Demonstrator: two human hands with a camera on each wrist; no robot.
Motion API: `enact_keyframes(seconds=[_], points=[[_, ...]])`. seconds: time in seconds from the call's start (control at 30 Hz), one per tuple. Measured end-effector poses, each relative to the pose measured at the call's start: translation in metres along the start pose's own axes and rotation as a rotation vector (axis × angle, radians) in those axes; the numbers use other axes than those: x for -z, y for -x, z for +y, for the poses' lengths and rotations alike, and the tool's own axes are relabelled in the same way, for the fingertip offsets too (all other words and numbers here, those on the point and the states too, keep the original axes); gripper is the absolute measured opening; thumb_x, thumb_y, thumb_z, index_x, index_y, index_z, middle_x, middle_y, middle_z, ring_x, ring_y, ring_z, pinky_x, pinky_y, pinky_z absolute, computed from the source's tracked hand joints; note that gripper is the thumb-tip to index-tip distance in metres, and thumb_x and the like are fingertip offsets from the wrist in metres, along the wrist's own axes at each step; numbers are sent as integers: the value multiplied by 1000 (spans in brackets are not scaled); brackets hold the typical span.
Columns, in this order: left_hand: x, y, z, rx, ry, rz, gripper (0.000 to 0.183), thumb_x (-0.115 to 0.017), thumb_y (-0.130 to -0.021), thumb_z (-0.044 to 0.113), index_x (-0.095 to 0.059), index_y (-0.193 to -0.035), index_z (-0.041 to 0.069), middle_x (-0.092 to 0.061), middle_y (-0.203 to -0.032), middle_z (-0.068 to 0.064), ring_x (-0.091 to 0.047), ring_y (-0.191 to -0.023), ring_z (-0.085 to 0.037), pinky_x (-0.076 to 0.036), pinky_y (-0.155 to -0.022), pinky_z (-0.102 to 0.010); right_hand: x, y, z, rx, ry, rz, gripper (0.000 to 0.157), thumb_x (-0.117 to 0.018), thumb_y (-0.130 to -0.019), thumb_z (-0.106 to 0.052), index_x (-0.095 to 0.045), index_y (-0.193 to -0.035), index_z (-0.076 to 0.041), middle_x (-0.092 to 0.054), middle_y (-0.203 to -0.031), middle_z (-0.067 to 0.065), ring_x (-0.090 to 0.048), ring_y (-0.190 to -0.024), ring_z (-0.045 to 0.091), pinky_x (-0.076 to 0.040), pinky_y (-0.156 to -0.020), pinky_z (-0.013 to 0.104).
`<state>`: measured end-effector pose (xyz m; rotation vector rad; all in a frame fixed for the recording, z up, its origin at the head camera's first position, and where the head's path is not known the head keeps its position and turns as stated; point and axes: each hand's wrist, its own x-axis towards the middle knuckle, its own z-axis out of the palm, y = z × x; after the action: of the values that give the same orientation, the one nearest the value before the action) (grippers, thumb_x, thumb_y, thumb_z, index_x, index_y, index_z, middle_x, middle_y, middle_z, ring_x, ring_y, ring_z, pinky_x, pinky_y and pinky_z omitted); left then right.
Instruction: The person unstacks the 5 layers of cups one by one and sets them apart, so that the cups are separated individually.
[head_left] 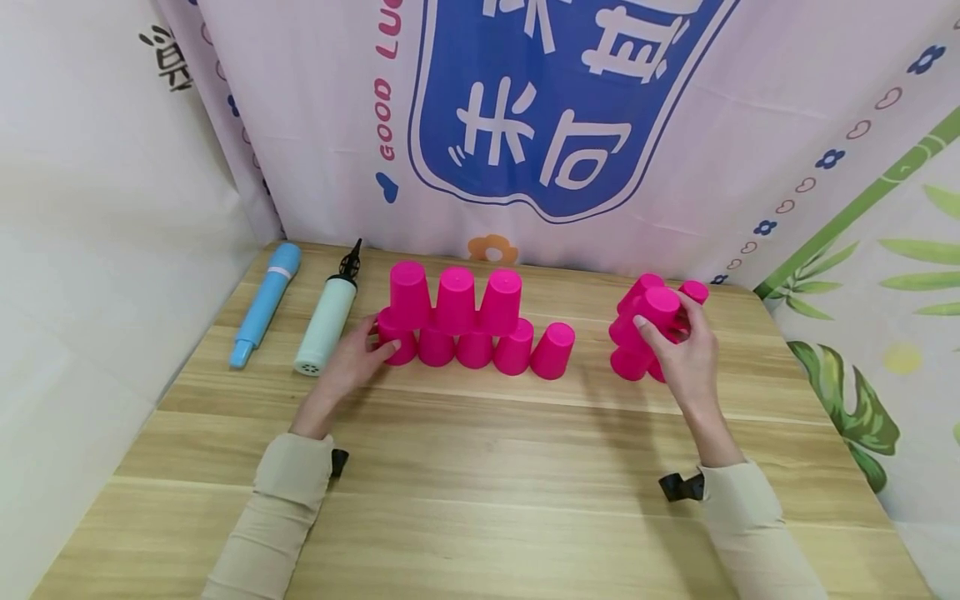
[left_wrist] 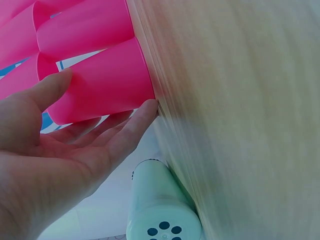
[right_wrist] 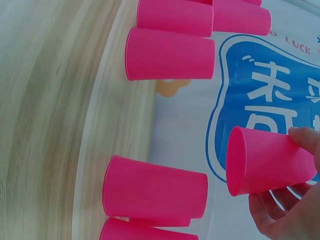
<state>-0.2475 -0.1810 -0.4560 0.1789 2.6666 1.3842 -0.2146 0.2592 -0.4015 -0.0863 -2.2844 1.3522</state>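
Note:
Several upside-down pink cups (head_left: 475,348) stand in a row at the middle of the table, with three more resting on top of them. My left hand (head_left: 358,354) holds the leftmost bottom cup (left_wrist: 107,82), thumb on one side and fingers on the other. That cup stays on the table. At the right, my right hand (head_left: 690,354) grips an upside-down pink cup (right_wrist: 270,160) by its sides, raised clear of the table. Below and behind it stand more pink cups (head_left: 628,364), partly hidden by the hand and the held cup.
Left of the row lie a pale green hand pump (head_left: 327,321) with a black nozzle and a blue stick-like device (head_left: 266,304). A printed curtain (head_left: 322,125) hangs right behind the wooden table (head_left: 480,500). The row's rightmost cup (head_left: 552,351) has nothing on it.

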Motion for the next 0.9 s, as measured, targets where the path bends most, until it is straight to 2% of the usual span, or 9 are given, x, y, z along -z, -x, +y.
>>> enact_keyframes(seconds=[0.23, 0.63, 0.9], points=[[-1, 1, 0, 2, 2, 0, 60, -53, -99, 19, -26, -147, -6, -40, -143, -29, -47, -125, -44, -43, -103, -50, 9, -1, 2, -32, -6, 11, 60, -74, -86, -23, -48, -140, -16, -57, -126, 8, -53, -107, 15, -50, -88, 23], [-1, 2, 1, 6, 8, -1, 60, -53, -99, 20, -26, -147, -6, -40, -142, -29, -48, -123, -45, -43, -102, -50, 24, -2, 12, -69, -6, 84, 59, -74, -85, -21, -50, -138, -11, -57, -123, 7, -52, -104, 13, -47, -82, 15], [-1, 0, -1, 2, 6, 7, 60, -53, -99, 20, -26, -147, -5, -40, -143, -28, -48, -124, -44, -43, -103, -50, 35, -6, 15, -80, 10, 112, 58, -74, -85, -24, -51, -137, -13, -57, -124, 4, -51, -104, 12, -47, -84, 19]])
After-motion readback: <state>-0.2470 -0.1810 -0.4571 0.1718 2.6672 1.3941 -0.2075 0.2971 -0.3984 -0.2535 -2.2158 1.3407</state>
